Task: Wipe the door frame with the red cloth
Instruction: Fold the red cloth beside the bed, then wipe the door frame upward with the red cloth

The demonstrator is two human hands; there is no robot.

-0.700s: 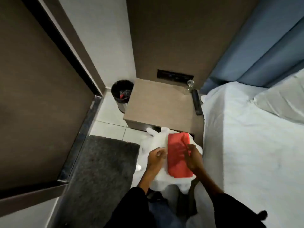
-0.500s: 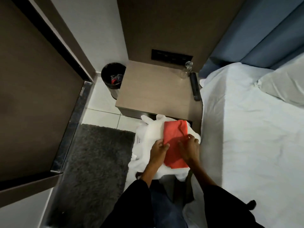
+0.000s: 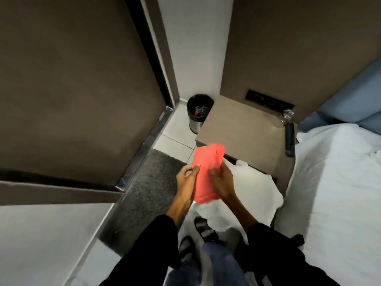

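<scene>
The folded red cloth point(image 3: 206, 170) is held up in front of me, lifted off a white bundle point(image 3: 253, 190) below. My left hand point(image 3: 186, 178) pinches its left edge, thumb on top. My right hand point(image 3: 221, 180) grips its right side, fingers curled over the fabric. The door frame point(image 3: 156, 65), a dark strip beside a brown door point(image 3: 72, 89), runs up the left, with a metal threshold point(image 3: 144, 145) at its foot.
A grey mat point(image 3: 148, 186) lies on the tiled floor by the threshold. A black bin point(image 3: 199, 112) stands in the corner beside a wooden bedside table point(image 3: 243, 137) with a remote point(image 3: 289, 139) and a glass point(image 3: 287, 115). A white bed point(image 3: 334, 193) fills the right.
The red cloth has been lifted off the white bundle and carried left, both hands holding it. The view has swung left, showing more of the door and frame.
</scene>
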